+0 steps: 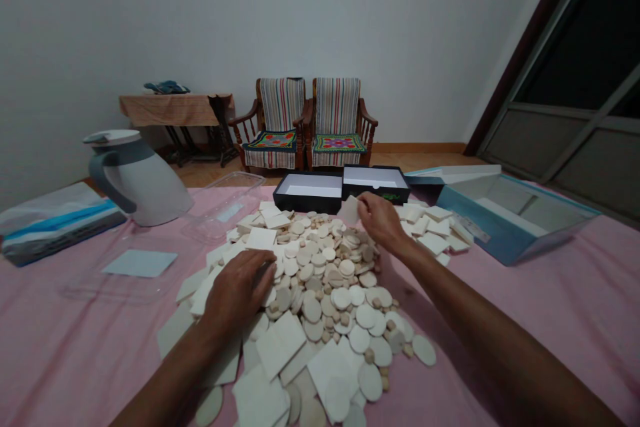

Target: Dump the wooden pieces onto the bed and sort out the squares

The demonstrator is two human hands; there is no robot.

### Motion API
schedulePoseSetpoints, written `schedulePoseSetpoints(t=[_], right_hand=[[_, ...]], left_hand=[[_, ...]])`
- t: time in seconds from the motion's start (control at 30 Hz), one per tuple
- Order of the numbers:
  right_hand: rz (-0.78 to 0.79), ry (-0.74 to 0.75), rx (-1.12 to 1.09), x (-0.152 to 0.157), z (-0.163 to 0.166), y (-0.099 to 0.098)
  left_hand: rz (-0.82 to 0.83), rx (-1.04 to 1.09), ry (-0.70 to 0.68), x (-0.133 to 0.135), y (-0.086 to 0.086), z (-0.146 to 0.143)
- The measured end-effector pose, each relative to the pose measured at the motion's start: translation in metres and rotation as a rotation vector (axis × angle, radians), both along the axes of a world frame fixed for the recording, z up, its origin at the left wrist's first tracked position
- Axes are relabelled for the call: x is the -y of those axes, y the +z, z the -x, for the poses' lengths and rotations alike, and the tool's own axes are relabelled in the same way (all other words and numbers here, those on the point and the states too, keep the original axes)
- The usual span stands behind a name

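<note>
On the pink cloth [40, 333], at far left, lies a plastic-wrapped packet [65, 230] with a blue stripe. Next to it stands a white and grey jug [145, 180], and in front of the jug a clear tray [105, 290] with a pale label. Another clear plastic piece lies farther back.

The left hand [240, 287] rests low over the left side of a big pile [320, 273] of pale squares, discs and little cubes. Its fingers are bent, with only a narrow gap to the thumb; I cannot tell whether they grip anything. White squares lie just beyond the fingertips, and discs sit right beside the thumb.

Behind the pile are two open black boxes. In front of them the right hand [380, 217] pinches a pale square [350, 210], which sticks out to the left of the fingertips, above the pile's far edge. Right of this hand is a smaller heap of squares [435, 230], then an open blue box [505, 240].
</note>
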State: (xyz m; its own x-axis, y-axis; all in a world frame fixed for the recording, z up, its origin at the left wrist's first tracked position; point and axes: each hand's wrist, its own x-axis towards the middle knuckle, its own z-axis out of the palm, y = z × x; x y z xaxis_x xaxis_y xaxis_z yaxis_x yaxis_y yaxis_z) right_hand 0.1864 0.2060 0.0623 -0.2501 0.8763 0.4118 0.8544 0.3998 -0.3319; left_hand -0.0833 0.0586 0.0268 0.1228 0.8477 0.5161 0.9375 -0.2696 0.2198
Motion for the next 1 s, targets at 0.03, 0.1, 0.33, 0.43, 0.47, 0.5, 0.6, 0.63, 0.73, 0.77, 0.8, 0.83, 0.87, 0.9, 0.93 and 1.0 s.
schedulePoseSetpoints(t=[0.03,0.1,0.33,0.43,0.47,0.5,0.6,0.63,0.73,0.77,0.8,0.83,0.87,0.9,0.93,1.0], right_hand=[[0.008,-0.071,0.004,-0.004,-0.022,-0.001],[0.002,-0.201,0.018,-0.011,-0.062,-0.004],[-0.053,0.01,-0.103,0.029,-0.094,-0.004],[0.174,0.447,-0.113,0.08,-0.069,-0.001],[0.228,0.558,-0.099,0.098,-0.061,0.0],[0.26,0.644,-0.069,0.113,-0.054,0.0],[0.359,0.82,0.059,0.147,-0.039,-0.002],[0.373,0.849,0.092,0.154,-0.035,-0.002],[0.367,0.882,0.167,0.163,-0.027,-0.003],[0.358,0.886,0.191,0.163,-0.026,-0.003],[0.348,0.895,0.214,0.164,-0.024,-0.002],[0.337,0.909,0.233,0.164,-0.023,-0.001],[0.325,0.923,0.25,0.164,-0.022,0.0],[0.311,0.934,0.266,0.165,-0.022,0.002],[0.298,0.943,0.282,0.165,-0.021,0.003],[0.279,0.948,0.31,0.167,-0.02,0.004]], left_hand=[[0.005,-0.002,0.0,0.0,0.0,0.0],[0.019,-0.004,0.004,-0.001,-0.001,0.001],[0.167,-0.03,-0.048,-0.003,0.007,0.004],[0.23,-0.067,-0.095,-0.004,0.008,0.006],[0.24,-0.076,-0.099,-0.005,0.008,0.006],[0.248,-0.086,-0.1,-0.006,0.007,0.005],[0.246,-0.137,-0.094,-0.011,0.005,0.001],[0.22,-0.163,-0.081,-0.012,0.005,-0.002],[0.076,-0.21,-0.041,-0.01,0.009,-0.01],[0.039,-0.199,-0.05,-0.007,0.011,-0.012],[0.022,-0.179,-0.079,-0.002,0.013,-0.015],[0.028,-0.156,-0.123,0.004,0.015,-0.018],[0.045,-0.136,-0.172,0.012,0.016,-0.02],[0.064,-0.125,-0.218,0.02,0.017,-0.022],[0.08,-0.121,-0.258,0.029,0.017,-0.024],[0.1,-0.123,-0.32,0.048,0.017,-0.028]])
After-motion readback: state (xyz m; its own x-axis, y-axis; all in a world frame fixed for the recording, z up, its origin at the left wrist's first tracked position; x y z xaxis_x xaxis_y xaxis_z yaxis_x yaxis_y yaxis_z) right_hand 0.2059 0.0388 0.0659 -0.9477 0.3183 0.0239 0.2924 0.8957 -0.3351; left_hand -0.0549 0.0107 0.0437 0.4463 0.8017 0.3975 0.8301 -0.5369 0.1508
